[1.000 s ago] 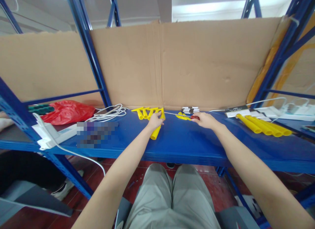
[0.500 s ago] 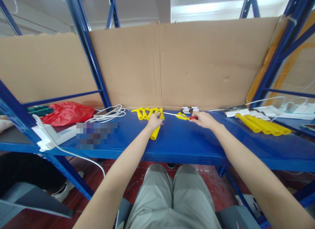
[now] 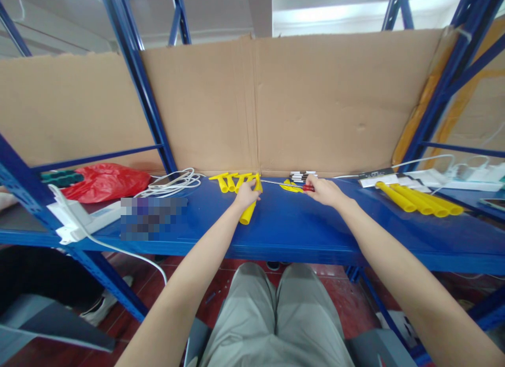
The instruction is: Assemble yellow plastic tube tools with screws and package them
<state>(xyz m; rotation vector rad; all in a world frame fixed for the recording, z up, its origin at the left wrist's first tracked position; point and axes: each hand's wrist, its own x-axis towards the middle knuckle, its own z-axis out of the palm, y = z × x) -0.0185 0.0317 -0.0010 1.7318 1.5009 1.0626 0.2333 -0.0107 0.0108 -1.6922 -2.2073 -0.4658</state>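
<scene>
My left hand [image 3: 246, 194] is closed around a yellow tube-shaped part [image 3: 248, 214], its wide round end toward me on the blue shelf. In my right hand [image 3: 324, 191] is a screwdriver [image 3: 308, 188] with a red handle. Its thin metal shaft points left and reaches the upper end of the yellow part; the exact contact at the tip is too small to see. Several T-shaped yellow parts [image 3: 223, 183] lie just left of my left hand. Small flat yellow pieces [image 3: 291, 186] lie below the shaft, close to my right hand.
Black-and-white small items [image 3: 303, 176] lie against the cardboard wall [image 3: 335, 104]. Several yellow tubes [image 3: 418, 200] rest at the right near a white power strip [image 3: 473, 180]. At left are a white cable coil [image 3: 179, 182], a red plastic bag [image 3: 106, 182] and another power strip [image 3: 94, 220].
The view shifts very slightly. My right fingers have changed a little on the screwdriver, showing more of its red handle. My left hand and the yellow part stay in place.
</scene>
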